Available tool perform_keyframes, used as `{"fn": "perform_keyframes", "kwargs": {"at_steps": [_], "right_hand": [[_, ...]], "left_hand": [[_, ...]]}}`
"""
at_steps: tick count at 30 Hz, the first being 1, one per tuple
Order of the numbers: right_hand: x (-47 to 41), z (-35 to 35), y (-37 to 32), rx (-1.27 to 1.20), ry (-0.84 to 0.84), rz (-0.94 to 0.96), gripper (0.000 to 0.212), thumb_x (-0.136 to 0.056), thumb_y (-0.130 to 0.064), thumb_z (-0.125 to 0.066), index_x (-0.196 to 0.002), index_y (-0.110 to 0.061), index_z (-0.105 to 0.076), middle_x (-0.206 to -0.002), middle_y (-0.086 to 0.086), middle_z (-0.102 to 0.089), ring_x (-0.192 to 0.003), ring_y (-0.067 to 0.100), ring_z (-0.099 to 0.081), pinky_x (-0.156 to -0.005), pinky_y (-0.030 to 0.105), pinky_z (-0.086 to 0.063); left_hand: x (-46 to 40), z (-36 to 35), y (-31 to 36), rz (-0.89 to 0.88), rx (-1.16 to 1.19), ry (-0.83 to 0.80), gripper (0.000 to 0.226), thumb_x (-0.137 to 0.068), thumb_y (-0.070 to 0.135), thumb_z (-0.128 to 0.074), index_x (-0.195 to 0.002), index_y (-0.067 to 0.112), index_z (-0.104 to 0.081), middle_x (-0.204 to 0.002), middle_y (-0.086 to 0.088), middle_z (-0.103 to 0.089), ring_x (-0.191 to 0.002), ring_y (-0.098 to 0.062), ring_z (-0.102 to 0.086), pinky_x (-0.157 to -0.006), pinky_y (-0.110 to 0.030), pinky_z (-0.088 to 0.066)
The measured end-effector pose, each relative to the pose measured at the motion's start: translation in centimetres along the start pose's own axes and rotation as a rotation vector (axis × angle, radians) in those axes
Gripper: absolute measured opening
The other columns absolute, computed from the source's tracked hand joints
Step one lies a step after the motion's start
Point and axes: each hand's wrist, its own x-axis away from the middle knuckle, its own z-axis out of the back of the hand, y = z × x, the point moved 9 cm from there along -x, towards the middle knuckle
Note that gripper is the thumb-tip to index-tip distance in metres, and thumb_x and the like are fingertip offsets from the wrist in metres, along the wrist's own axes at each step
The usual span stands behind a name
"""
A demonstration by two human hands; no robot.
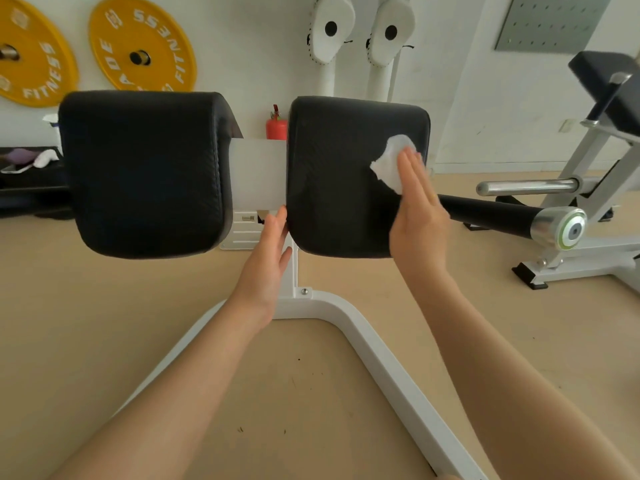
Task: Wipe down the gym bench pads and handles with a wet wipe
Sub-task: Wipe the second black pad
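Two black bench pads sit side by side on a white frame (349,327): the left pad (145,171) and the right pad (343,174). My right hand (417,216) lies flat with straight fingers, pressing a crumpled white wet wipe (389,162) against the right pad's upper right area. My left hand (268,268) rests with straight fingers against the inner left edge of the right pad, in the gap between the pads. A black handle (491,213) with a chrome end cap sticks out to the right, behind my right hand.
Another white machine (588,157) with a chrome bar stands at the right. Yellow weight plates (142,46) and white boxing mitts (332,29) hang on the back wall. A red fire extinguisher (276,126) shows between the pads. Tan floor lies below.
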Motion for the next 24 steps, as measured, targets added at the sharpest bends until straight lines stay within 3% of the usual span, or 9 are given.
{"fn": "perform_keyframes", "kwargs": {"at_steps": [3, 5, 8, 10, 12, 15, 17, 19, 24], "right_hand": [[-0.5, -3.3, -0.5, 0.072, -0.08, 0.008, 0.056, -0.091, 0.008, -0.04, -0.144, -0.007, -0.027, -0.151, 0.009, -0.028, -0.141, 0.02, -0.019, -0.115, 0.032, -0.012], [0.6, -5.3, -1.7, 0.129, -0.124, 0.141, 0.054, -0.085, 0.013, -0.042, -0.137, -0.002, -0.038, -0.143, 0.014, -0.041, -0.136, 0.025, -0.033, -0.115, 0.041, -0.022], [5.0, -7.6, -4.6, 0.076, -0.226, 0.366, 0.048, -0.078, 0.009, -0.036, -0.12, 0.003, -0.057, -0.125, 0.017, -0.059, -0.118, 0.031, -0.054, -0.107, 0.04, -0.031], [7.6, -8.5, -5.4, -0.04, -0.356, 0.372, 0.048, -0.078, 0.008, -0.034, -0.119, 0.001, -0.059, -0.123, 0.015, -0.06, -0.115, 0.03, -0.057, -0.102, 0.042, -0.037], [8.2, -7.9, -4.9, -0.298, -0.481, 0.177, 0.042, -0.089, 0.004, -0.038, -0.125, -0.008, -0.056, -0.126, 0.005, -0.06, -0.116, 0.018, -0.056, -0.102, 0.035, -0.043], [7.5, -5.1, -3.2, -0.615, -0.526, -0.188, 0.028, -0.097, -0.007, -0.04, -0.114, -0.013, -0.06, -0.105, -0.006, -0.065, -0.096, 0.007, -0.059, -0.085, 0.028, -0.049], [7.0, -2.7, -2.8, -0.758, -0.534, -0.316, 0.022, -0.096, -0.007, -0.042, -0.105, -0.01, -0.062, -0.094, 0.001, -0.065, -0.084, 0.018, -0.06, -0.076, 0.032, -0.052], [6.8, -0.9, -2.5, -0.867, -0.572, -0.412, 0.018, -0.095, -0.007, -0.044, -0.099, -0.007, -0.062, -0.086, 0.003, -0.064, -0.076, 0.016, -0.06, -0.072, 0.03, -0.053], [5.8, 3.5, -0.5, -0.894, -0.55, -0.518, 0.011, -0.09, -0.011, -0.053, -0.085, -0.014, -0.061, -0.079, 0.002, -0.062, -0.073, 0.017, -0.059, -0.065, 0.028, -0.051]], "left_hand": [[0.2, 0.1, -0.1, 0.002, -0.007, 0.006, 0.068, -0.083, 0.068, -0.015, -0.144, 0.04, -0.02, -0.151, 0.017, -0.023, -0.138, -0.004, -0.022, -0.116, -0.035, -0.017], [0.4, 0.0, 0.0, -0.008, -0.002, 0.012, 0.07, -0.08, 0.07, -0.017, -0.144, 0.04, -0.02, -0.151, 0.016, -0.024, -0.138, -0.004, -0.022, -0.116, -0.034, -0.018], [1.0, -0.2, 0.5, -0.002, 0.041, 0.021, 0.067, -0.083, 0.068, -0.02, -0.143, 0.038, -0.024, -0.15, 0.015, -0.027, -0.137, -0.002, -0.024, -0.116, -0.034, -0.018], [1.7, -0.2, 1.1, -0.002, 0.007, 0.064, 0.056, -0.091, 0.057, -0.023, -0.142, 0.035, -0.027, -0.147, 0.014, -0.032, -0.136, -0.003, -0.027, -0.115, -0.03, -0.019], [2.9, 0.3, 2.9, -0.102, -0.171, 0.14, 0.045, -0.097, 0.039, -0.031, -0.141, 0.031, -0.03, -0.146, 0.016, -0.029, -0.136, -0.001, -0.024, -0.11, -0.02, -0.02], [4.4, -0.1, 5.5, -0.297, -0.438, 0.105, 0.04, -0.092, 0.032, -0.047, -0.132, 0.033, -0.039, -0.137, 0.024, -0.033, -0.128, 0.007, -0.03, -0.098, -0.006, -0.026], [4.8, -0.9, 5.6, -0.27, -0.436, 0.014, 0.042, -0.083, 0.042, -0.053, -0.124, 0.033, -0.047, -0.126, 0.02, -0.048, -0.117, 0.005, -0.045, -0.093, -0.011, -0.038], [4.8, -2.2, 5.8, -0.22, -0.422, -0.049, 0.043, -0.073, 0.047, -0.057, -0.112, 0.03, -0.054, -0.114, 0.012, -0.059, -0.105, -0.003, -0.055, -0.085, -0.019, -0.048], [5.2, -6.9, 6.7, -0.164, -0.291, -0.251, 0.031, -0.068, 0.037, -0.067, -0.095, 0.025, -0.06, -0.089, 0.011, -0.067, -0.082, -0.006, -0.065, -0.072, -0.02, -0.053]]}}
